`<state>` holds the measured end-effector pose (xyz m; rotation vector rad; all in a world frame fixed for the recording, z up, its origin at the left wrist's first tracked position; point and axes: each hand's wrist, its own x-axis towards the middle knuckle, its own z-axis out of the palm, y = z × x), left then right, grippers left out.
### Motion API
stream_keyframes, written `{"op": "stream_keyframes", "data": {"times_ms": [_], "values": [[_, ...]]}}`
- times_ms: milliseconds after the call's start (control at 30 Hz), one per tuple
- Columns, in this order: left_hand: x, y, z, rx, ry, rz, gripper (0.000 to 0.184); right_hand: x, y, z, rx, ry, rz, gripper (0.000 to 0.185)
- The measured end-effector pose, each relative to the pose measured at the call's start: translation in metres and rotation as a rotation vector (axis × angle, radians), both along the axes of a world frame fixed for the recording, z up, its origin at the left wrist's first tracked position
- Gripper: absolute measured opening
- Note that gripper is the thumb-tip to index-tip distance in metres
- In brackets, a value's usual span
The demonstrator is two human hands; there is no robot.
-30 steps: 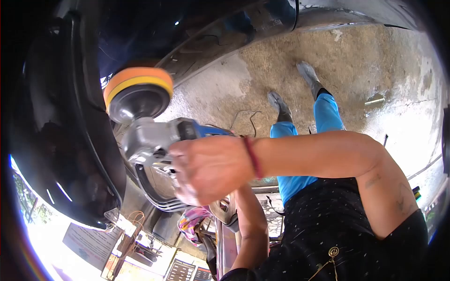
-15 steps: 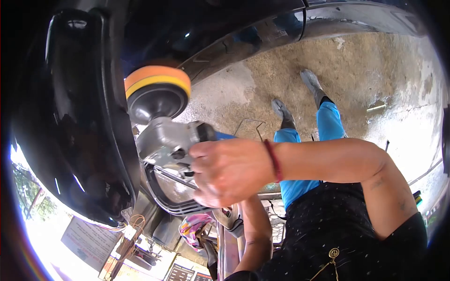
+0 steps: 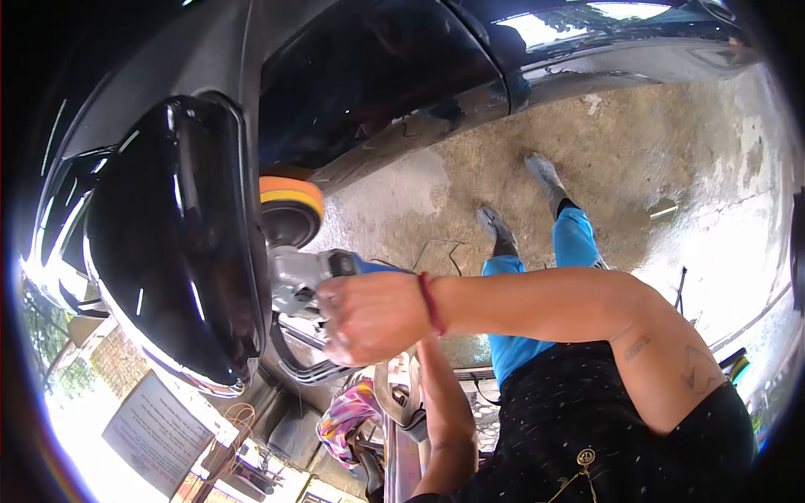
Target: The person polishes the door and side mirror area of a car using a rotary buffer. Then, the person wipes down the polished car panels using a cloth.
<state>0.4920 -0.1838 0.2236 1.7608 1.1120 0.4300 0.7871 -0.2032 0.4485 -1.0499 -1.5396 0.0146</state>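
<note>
My right hand [image 3: 373, 317], with a red band at the wrist, is closed on a car polisher [image 3: 298, 272] by its black loop handle [image 3: 314, 369]. Blue casing shows beyond my wrist. At the far end, the orange and yellow foam pad [image 3: 293, 197] faces the dark car door [image 3: 377, 75]; whether it touches the paint I cannot tell. A glossy black side mirror [image 3: 172, 226] stands just left of the tool and covers part of the pad. My left forearm [image 3: 449, 411] reaches up behind my right hand, which hides the left hand and its fingers.
Below lies a stained, partly wet concrete floor [image 3: 620, 151], where my feet in grey footwear stand near the car. A patterned cloth [image 3: 348, 415] hangs at the lower middle. A printed sign [image 3: 155, 432] and tangled wires [image 3: 239, 419] are at the lower left.
My viewpoint has shifted, bringing more of the mirror and door into view. The polisher's pad appears lower and partly behind the mirror's edge. My right hand keeps its hold.
</note>
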Motion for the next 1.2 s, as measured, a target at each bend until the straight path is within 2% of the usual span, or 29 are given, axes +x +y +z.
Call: {"op": "stream_keyframes", "data": {"times_ms": [133, 200, 333, 433, 533, 967, 1033, 1200], "values": [[0.039, -0.053, 0.044, -0.008, 0.183, -0.101, 0.050, 0.033, -0.053, 0.000, -0.065, -0.052, -0.043, 0.017], [0.059, -0.078, 0.057, -0.001, 0.223, -0.172, 0.050, 0.053, -0.086, 0.009, -0.052, -0.033, -0.081, 0.027], [0.089, -0.106, 0.072, 0.010, 0.244, -0.279, 0.050, 0.081, -0.128, 0.011, -0.081, -0.002, -0.046, 0.029], [0.102, -0.116, 0.084, 0.022, 0.248, -0.314, 0.050, 0.094, -0.151, 0.012, -0.034, 0.002, -0.112, 0.031], [0.110, -0.120, 0.093, 0.026, 0.260, -0.331, 0.050, 0.121, -0.169, 0.023, -0.080, 0.054, -0.006, 0.025], [0.132, -0.129, 0.123, 0.056, 0.310, -0.384, 0.051, 0.141, -0.187, 0.022, -0.024, 0.114, -0.023, 0.026], [0.135, -0.131, 0.129, 0.062, 0.318, -0.388, 0.051, 0.142, -0.191, 0.024, -0.126, 0.063, -0.008, 0.023], [0.131, -0.137, 0.149, 0.065, 0.357, -0.389, 0.051, 0.150, -0.186, 0.040, -0.132, 0.104, 0.020, 0.028]]}}
